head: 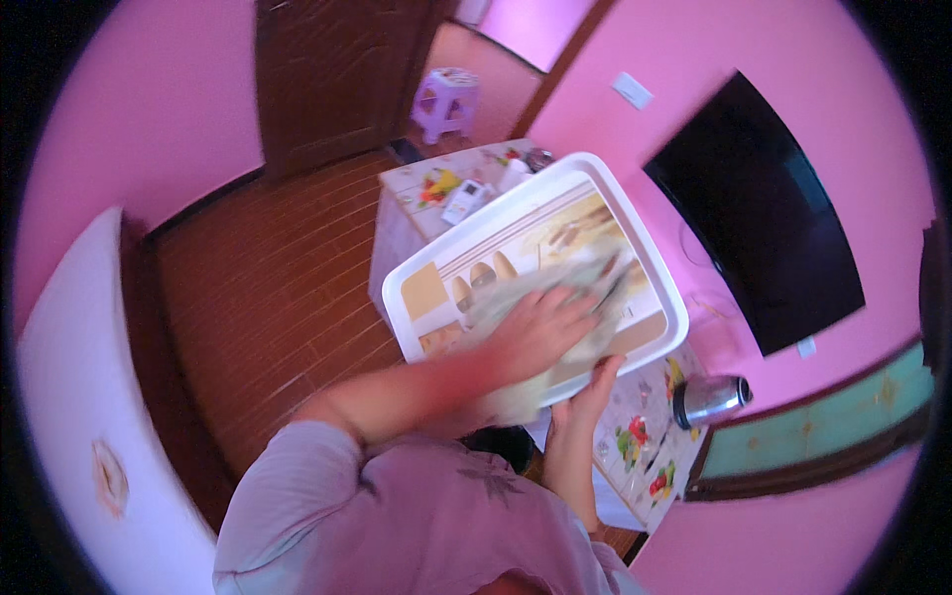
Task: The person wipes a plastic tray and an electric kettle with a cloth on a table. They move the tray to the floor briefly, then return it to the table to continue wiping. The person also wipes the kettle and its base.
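A white plastic tray [673, 312] with a printed picture on its base is held tilted in front of my chest. My left hand [547, 331] presses a pale, greenish cloth [513, 305] against the tray's inner face; hand and cloth are blurred. Part of the cloth hangs over the tray's near rim. With my right hand [591, 394] I grip the near right rim, fingers mostly hidden below the tray.
Behind the tray stands a table with a fruit-patterned top [632, 454]. On it are a white remote-like object [465, 201] and a metal kettle [714, 401]. A television [758, 216] hangs on the pink wall. A purple stool [446, 104] is near the doorway; a white bed-like surface [82, 372] lies left.
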A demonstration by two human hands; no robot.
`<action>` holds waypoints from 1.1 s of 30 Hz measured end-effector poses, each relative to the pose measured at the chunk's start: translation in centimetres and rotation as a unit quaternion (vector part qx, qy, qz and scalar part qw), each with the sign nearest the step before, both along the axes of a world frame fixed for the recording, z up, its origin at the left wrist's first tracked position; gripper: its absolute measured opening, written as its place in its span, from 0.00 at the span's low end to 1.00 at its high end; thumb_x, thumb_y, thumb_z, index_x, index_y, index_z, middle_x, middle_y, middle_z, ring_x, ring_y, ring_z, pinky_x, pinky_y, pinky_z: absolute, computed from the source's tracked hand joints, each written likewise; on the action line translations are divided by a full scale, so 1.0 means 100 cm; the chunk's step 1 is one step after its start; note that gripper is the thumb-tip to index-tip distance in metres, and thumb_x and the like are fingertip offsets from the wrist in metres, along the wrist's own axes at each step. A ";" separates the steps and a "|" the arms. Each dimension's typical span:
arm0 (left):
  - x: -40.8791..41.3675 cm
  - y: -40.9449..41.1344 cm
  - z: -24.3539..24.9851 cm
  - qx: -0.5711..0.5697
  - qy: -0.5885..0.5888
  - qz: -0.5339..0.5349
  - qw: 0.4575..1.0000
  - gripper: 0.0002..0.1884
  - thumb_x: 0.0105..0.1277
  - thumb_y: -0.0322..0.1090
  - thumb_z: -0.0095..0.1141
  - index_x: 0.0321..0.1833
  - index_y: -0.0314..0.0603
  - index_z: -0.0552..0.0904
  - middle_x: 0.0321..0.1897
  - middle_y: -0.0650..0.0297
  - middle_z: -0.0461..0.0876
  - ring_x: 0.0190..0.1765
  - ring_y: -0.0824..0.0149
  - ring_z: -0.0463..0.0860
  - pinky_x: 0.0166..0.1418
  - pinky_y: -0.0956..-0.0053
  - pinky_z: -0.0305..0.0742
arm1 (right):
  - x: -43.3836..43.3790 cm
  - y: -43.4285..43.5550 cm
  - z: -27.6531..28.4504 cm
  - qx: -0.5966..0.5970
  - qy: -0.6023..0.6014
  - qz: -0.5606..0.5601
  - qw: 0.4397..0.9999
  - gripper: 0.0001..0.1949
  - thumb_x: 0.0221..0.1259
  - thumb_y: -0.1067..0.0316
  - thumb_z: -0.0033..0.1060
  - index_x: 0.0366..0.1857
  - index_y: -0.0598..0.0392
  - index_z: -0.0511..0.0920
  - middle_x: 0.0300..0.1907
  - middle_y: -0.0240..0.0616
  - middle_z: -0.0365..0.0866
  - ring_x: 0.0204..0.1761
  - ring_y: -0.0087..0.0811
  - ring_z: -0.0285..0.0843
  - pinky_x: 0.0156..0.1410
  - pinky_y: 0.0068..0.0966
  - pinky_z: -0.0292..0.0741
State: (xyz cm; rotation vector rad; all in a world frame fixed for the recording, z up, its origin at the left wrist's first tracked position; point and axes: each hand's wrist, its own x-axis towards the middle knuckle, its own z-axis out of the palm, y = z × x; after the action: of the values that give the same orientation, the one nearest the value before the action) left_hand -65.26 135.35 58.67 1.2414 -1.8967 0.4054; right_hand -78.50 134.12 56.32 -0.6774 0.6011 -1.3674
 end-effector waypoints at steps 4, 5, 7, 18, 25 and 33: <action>0.034 -0.047 0.078 0.006 -0.058 0.197 0.979 0.21 0.52 0.32 0.53 0.53 0.45 0.77 0.61 0.61 0.71 0.59 0.54 0.68 0.56 0.61 0.66 | -0.017 0.011 0.031 0.044 -0.010 0.021 0.999 0.26 0.71 0.48 0.39 0.64 0.55 0.62 0.63 0.38 0.66 0.62 0.37 0.65 0.66 0.36 0.65; 0.042 -0.048 0.088 0.008 -0.076 0.192 0.978 0.21 0.53 0.32 0.53 0.53 0.45 0.77 0.62 0.61 0.71 0.59 0.54 0.68 0.56 0.60 0.67 | -0.027 0.009 0.039 0.041 -0.008 -0.002 0.999 0.26 0.71 0.48 0.39 0.64 0.55 0.62 0.62 0.38 0.66 0.62 0.37 0.66 0.66 0.36 0.65; 0.060 -0.040 0.100 0.011 -0.121 0.193 0.974 0.21 0.54 0.33 0.52 0.53 0.46 0.77 0.62 0.62 0.70 0.59 0.54 0.69 0.55 0.60 0.67 | -0.040 -0.004 0.053 0.035 -0.033 -0.021 0.999 0.25 0.70 0.49 0.40 0.63 0.55 0.63 0.62 0.39 0.67 0.62 0.38 0.65 0.66 0.37 0.64; 0.125 0.094 -0.094 0.383 0.473 0.074 0.790 0.17 0.53 0.28 0.53 0.48 0.39 0.80 0.31 0.59 0.84 0.36 0.61 0.83 0.42 0.68 0.77 | -0.076 -0.038 0.089 -0.004 -0.053 -0.160 0.986 0.27 0.68 0.51 0.46 0.66 0.54 0.61 0.66 0.41 0.62 0.64 0.41 0.62 0.68 0.45 0.61; 0.150 0.103 0.046 0.068 0.846 -0.241 0.471 0.19 0.55 0.25 0.48 0.52 0.36 0.76 0.40 0.52 0.82 0.40 0.56 0.83 0.48 0.61 0.80 | -0.053 -0.047 0.064 0.084 -0.007 -0.111 0.990 0.26 0.65 0.56 0.53 0.62 0.59 0.65 0.60 0.43 0.69 0.61 0.42 0.67 0.65 0.46 0.65; 0.016 0.116 0.021 0.165 0.378 -0.213 0.886 0.33 0.62 0.37 0.58 0.67 0.36 0.60 0.59 0.56 0.72 0.61 0.62 0.71 0.66 0.66 0.62 | 0.009 -0.061 0.052 0.103 -0.158 0.141 0.972 0.26 0.67 0.54 0.46 0.65 0.56 0.62 0.65 0.46 0.65 0.66 0.46 0.61 0.72 0.47 0.55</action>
State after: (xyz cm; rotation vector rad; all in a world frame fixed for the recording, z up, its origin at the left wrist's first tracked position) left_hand -63.69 146.93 60.81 0.9369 -1.4936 -0.5906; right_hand -77.59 128.02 61.48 -0.3500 0.3669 -1.0979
